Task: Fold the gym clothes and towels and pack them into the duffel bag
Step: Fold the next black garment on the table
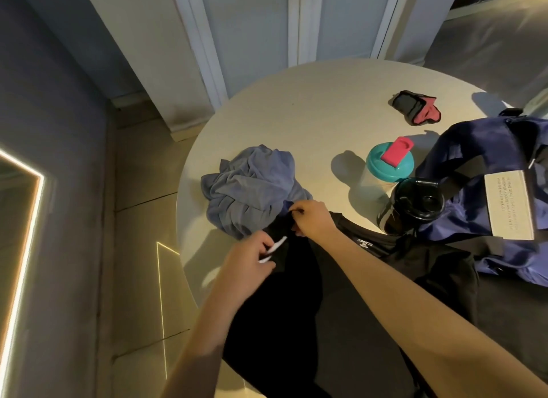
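On my round table [296,107] I count 1 black shirt [341,294], 1 blue towel [249,184], 2 shaker bottles [388,166], 1 navy duffel bag [480,148], 1 pair of gloves [415,107].

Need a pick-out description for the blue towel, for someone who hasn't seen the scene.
Start at the round white table. On its left side, just beyond the left hand and right hand, lies the towel. It is a crumpled grey-blue heap, unlike the flat black shirt beside it.

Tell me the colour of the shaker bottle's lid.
Teal lid with a pink flip cap; head view.
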The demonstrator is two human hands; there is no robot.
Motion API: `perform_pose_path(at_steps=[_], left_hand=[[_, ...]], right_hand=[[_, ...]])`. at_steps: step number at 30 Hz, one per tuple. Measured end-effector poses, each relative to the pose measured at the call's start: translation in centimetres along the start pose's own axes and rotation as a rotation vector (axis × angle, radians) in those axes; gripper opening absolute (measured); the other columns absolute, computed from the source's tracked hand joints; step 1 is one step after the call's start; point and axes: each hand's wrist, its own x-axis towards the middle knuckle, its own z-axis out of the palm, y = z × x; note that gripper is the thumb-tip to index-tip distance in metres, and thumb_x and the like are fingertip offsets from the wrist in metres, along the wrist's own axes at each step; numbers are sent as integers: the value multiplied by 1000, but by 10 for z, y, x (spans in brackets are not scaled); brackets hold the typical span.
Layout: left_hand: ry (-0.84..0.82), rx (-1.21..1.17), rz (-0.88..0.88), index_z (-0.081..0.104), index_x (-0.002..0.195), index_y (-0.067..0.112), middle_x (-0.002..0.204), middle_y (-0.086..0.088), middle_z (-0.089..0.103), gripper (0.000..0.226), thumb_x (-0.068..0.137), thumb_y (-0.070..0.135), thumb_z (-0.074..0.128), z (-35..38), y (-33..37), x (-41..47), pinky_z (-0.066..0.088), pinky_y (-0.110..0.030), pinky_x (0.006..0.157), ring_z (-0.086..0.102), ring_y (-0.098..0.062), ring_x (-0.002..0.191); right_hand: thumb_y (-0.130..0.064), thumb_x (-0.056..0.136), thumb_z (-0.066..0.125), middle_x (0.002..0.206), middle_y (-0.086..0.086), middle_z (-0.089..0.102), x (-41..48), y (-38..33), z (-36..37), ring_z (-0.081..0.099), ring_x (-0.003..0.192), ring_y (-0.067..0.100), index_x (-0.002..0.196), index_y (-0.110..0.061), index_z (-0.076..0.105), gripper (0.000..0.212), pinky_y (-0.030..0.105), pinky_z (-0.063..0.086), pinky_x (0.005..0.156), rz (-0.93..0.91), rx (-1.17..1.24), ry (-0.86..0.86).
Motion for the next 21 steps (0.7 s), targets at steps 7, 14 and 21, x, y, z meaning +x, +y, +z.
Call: perform_pose_path(at_steps=[7, 14, 21], left_hand=[[-235, -105, -1, 40, 141, 21, 120, 1, 60, 51, 93, 23, 56, 64, 20, -5, 43, -21, 90, 58, -12, 107], [-259, 373, 122, 44, 140, 21, 143, 3, 45, 43, 97, 19, 42, 81, -22, 12, 34, -35, 107, 39, -19, 131], [-176, 520, 186, 51, 132, 22, 132, 2, 50, 35, 98, 26, 44, 91, -28, 31, 34, -31, 101, 42, -20, 121]], right_hand=[[-21, 93, 52, 94, 1, 59, -11, 14, -5, 55, 91, 16, 105, -8, 62, 20, 23, 40, 77, 57, 168, -111], [-7, 85, 60, 132, 9, 55, -30, 39, -15, 55, 114, 21, 135, -9, 48, 51, 27, 41, 99, 22, 103, -34], [-10, 92, 54, 113, 2, 63, -80, 67, -35, 59, 97, 13, 122, -11, 58, 30, 21, 42, 83, 76, 126, 217]])
